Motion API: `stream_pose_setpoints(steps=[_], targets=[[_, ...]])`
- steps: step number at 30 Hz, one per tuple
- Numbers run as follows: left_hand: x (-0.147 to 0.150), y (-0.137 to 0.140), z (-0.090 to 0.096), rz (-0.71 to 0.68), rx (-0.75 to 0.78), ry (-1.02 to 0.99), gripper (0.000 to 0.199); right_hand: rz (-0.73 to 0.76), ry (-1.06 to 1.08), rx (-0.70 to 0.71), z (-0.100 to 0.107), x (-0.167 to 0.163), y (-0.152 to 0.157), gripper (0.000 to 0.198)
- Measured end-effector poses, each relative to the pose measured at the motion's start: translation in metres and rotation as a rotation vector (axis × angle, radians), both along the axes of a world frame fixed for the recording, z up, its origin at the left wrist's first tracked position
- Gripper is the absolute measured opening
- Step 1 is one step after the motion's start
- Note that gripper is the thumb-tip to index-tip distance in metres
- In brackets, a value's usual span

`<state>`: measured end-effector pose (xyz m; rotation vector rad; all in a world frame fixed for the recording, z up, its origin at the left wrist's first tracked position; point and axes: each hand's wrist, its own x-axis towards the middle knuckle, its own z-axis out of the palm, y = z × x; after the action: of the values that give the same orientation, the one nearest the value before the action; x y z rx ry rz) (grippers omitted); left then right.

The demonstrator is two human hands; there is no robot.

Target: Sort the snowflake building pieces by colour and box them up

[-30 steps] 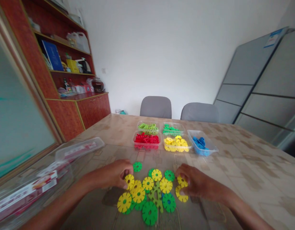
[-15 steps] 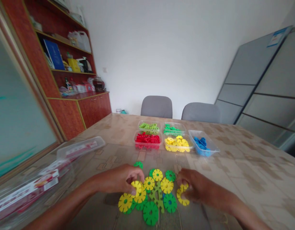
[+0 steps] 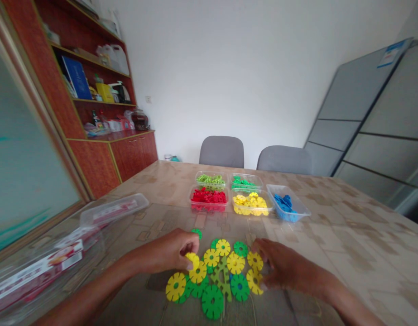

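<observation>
Above the bench (image 3: 334, 222), the left hand (image 3: 174, 249) pinches with bent fingers (image 3: 191, 240); the right hand (image 3: 281, 266) holds its fingers and thumb (image 3: 265, 285) apart.

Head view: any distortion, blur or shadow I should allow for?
Head view: the shelving and grey cabinet lean, apparently from wide-angle stretch; head view: outer edges look soft; head view: a dark patch, probably shadow, lies below the left hand; the yellow discs read clearly.

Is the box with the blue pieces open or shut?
Open: no lid covers the clear box, and you can see the blue pieces inside it.
</observation>
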<state>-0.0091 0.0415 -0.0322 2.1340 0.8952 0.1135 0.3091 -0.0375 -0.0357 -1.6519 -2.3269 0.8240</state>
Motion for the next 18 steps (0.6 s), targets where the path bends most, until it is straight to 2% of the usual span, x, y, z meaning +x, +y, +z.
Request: stream_pose_setpoints(steps=[3, 5, 7, 11, 15, 18], targets=[[-0.010, 0.001, 0.012, -0.085, -0.089, -0.008, 0.015, -0.008, -0.010, -0.033, 0.006, -0.003, -0.001, 0.042], [-0.017, 0.001, 0.016, -0.136, -0.161, 0.048, 0.019, -0.009, -0.016, -0.039, 0.008, -0.005, 0.000, 0.053], [-0.019, 0.000, 0.016, -0.147, -0.165, 0.148, 0.026, -0.010, -0.016, -0.048, 0.007, -0.005, 0.001, 0.060], [-0.016, -0.006, 0.008, -0.107, -0.003, 0.311, 0.037, -0.005, 0.006, -0.043, 0.004, -0.003, 0.004, 0.042], [-0.011, -0.011, 0.004, -0.129, 0.160, 0.319, 0.029, -0.019, 0.008, -0.023, 0.000, -0.002, 0.006, 0.036], [-0.011, -0.011, 0.009, -0.166, 0.184, 0.299, 0.024, 0.007, 0.030, -0.008, 0.001, -0.003, 0.005, 0.035]])
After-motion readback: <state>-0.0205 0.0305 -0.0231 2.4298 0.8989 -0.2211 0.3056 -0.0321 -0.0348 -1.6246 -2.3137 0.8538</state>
